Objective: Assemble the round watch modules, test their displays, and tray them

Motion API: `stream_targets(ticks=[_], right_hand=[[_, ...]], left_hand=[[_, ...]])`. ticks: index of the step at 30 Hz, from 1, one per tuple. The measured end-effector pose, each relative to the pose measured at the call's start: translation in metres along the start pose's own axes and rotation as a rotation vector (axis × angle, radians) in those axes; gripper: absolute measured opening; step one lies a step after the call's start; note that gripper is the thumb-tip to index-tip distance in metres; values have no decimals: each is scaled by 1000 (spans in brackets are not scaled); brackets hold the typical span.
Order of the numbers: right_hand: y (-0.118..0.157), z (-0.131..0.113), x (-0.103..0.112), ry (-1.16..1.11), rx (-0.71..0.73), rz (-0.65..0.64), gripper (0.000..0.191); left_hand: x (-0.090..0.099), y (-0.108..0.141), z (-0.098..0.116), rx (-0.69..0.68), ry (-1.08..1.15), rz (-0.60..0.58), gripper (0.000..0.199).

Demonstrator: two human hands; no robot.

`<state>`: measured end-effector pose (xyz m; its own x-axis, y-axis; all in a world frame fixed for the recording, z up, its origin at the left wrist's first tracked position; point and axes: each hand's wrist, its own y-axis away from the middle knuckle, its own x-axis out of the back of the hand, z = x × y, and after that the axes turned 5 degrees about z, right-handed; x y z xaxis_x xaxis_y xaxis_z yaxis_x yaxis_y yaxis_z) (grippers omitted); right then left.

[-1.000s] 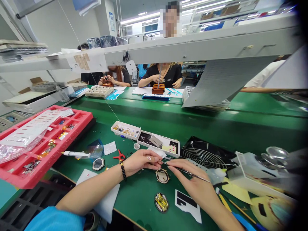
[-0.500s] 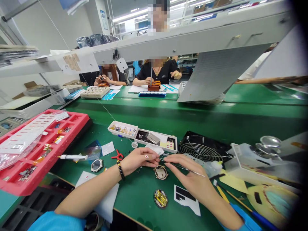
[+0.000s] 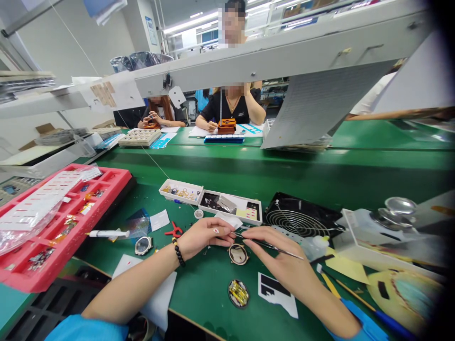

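Observation:
My left hand is closed in a pinch at the centre, on something too small to make out. From the right, my right hand grips thin metal tweezers, whose tips reach the fingertips of my left hand. Just below the fingertips lies a round watch case on the green table. Nearer to me is a round part with yellow pieces, and beside it a white sheet with black shapes. A second watch case lies left of my left forearm.
A red tray of parts stands at the left. Beyond my hands are white boxes and a black fan. Red pliers and a syringe lie at left. People sit across the table.
My hands hold nearly the same pose, and the tweezers are tilted slightly differently. Across the table, one person's raised hand has moved up towards the head.

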<state>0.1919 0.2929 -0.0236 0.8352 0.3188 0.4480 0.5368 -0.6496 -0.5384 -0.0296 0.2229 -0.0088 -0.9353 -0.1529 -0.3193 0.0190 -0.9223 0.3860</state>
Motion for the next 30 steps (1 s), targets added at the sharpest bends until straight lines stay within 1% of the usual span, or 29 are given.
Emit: stream_targets(ticks=[11, 17, 22, 30], right_hand=[[0, 0, -1, -5, 4, 10, 8], [1, 0, -1, -9, 4, -11, 7], [0, 0, -1, -3, 34, -3, 9], [0, -1, -1, 17, 91, 1, 11]], left_hand=[[0, 1, 0, 1, 1, 0, 51], [0, 0, 0, -4, 1, 10, 52], [1, 1, -1, -10, 4, 1, 50], [0, 1, 1, 0, 2, 10, 53]])
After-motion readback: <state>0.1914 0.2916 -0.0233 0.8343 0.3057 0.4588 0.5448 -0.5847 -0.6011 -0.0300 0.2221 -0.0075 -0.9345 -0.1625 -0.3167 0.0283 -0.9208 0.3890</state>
